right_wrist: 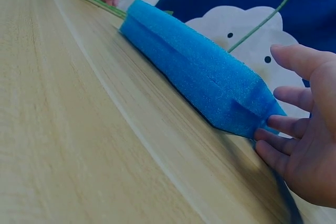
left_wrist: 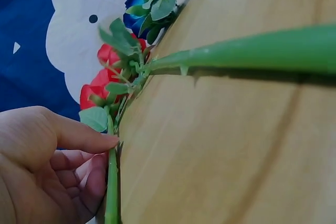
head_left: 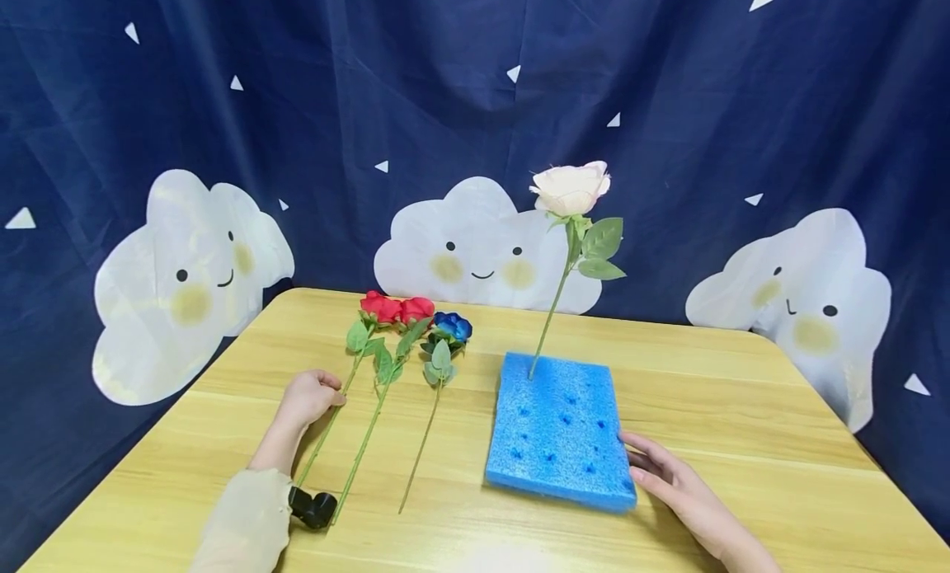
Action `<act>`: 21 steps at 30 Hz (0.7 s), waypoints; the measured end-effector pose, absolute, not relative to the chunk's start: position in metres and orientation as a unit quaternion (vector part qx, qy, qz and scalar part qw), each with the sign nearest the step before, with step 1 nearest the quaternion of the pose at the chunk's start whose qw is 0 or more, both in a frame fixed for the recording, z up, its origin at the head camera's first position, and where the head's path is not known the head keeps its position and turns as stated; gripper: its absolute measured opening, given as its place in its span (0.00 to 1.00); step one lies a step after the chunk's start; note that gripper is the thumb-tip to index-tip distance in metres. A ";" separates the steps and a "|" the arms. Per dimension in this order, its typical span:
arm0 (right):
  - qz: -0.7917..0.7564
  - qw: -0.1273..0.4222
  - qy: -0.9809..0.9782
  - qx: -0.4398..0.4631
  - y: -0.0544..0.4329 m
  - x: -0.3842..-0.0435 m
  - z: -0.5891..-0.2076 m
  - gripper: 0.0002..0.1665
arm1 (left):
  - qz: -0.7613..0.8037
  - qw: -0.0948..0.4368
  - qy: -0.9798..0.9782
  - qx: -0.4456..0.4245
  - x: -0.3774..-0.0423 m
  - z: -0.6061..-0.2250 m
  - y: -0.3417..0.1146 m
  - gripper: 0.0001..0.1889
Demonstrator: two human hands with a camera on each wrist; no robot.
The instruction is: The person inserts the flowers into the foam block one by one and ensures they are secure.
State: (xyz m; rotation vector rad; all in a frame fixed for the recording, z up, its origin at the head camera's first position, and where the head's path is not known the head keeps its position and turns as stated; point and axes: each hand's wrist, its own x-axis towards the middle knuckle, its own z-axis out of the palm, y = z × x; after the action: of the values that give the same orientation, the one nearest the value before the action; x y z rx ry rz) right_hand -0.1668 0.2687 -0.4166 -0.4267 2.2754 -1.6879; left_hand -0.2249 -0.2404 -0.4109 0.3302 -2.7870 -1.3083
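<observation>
My left hand point(head_left: 310, 396) is at the leftmost red rose point(head_left: 381, 307), its thumb and fingertips pinching the green stem point(left_wrist: 112, 182) below the leaves. Beside that flower lie a second red rose point(head_left: 416, 310) and a blue rose point(head_left: 453, 326), stems pointing toward me. A white rose point(head_left: 570, 190) stands upright, its stem stuck into the far left part of a blue foam block point(head_left: 545, 429). Several small holes dot the block's top. With fingers extended, my right hand point(head_left: 671, 482) touches the block's right side; the right wrist view shows its fingertips point(right_wrist: 266, 134) at the foam's end.
The flowers and block rest on a light wooden table point(head_left: 705, 392). Behind its far edge hangs a dark blue curtain point(head_left: 445, 86) with smiling clouds and white triangles. A black device point(head_left: 313, 508) sits at my left wrist, overlapping the red roses' stem ends in the head view.
</observation>
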 end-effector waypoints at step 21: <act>-0.581 0.142 0.789 -0.142 0.268 -0.166 -0.415 0.29 | -0.519 -0.057 -0.848 0.091 -0.225 -0.405 -0.250 0.15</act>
State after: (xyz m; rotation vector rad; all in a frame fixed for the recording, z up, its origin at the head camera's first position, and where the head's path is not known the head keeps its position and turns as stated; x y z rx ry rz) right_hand -0.1659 0.2675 -0.4150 -0.4107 2.2758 -1.6768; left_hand -0.2255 -0.2504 -0.4047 0.2969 -2.7650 -1.6932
